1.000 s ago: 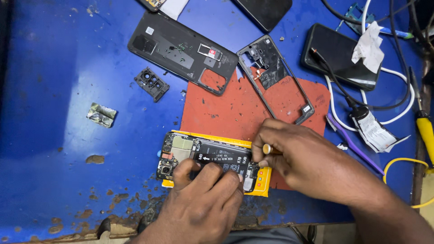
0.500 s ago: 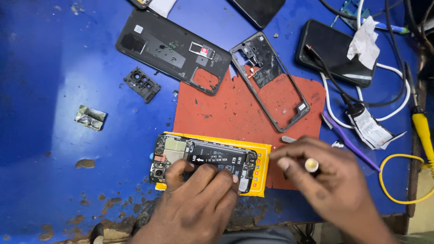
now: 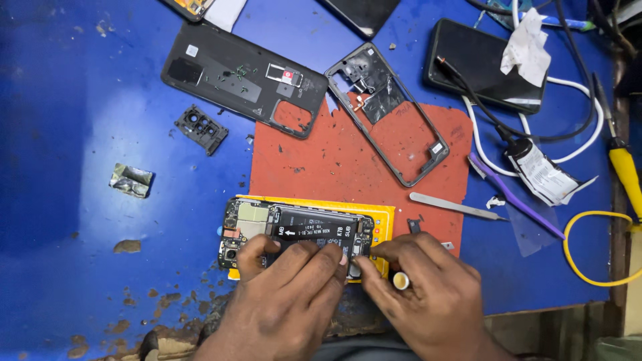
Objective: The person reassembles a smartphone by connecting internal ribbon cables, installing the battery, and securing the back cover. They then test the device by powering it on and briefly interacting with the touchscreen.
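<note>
2 bare hands work at the 6 o'clock edge of a blue worktable [image 3: 80,134], seen from the head camera. Left hand [image 3: 287,294]: fingers [image 3: 314,254] extended, close together and pressed flat on the lower edge of an opened phone [image 3: 297,234], gripping nothing. This phone lies flat, its boards and dark battery exposed, on a yellow pad [image 3: 382,217] at the 6 o'clock border of a red mat [image 3: 334,160]. Right hand [image 3: 428,294]: fingers curled almost closed around a small screwdriver [image 3: 401,281], of which only the pale round cap shows; its fingertips touch the phone's right end.

Surrounding items: tweezers [image 3: 455,206] lie at 2 o'clock from the right hand, well apart from it. An empty phone frame [image 3: 394,110] sits at 12 o'clock, half on the mat; a dark back cover [image 3: 244,77] lies at 11 o'clock, a camera bezel [image 3: 200,129] at 10 o'clock. At 1 o'clock rest a black phone [image 3: 475,63], a white cable [image 3: 575,150] and a purple pry tool [image 3: 515,197].

Open room: bare tabletop spreads toward 9 o'clock. The table's worn edge runs directly beneath both wrists.
</note>
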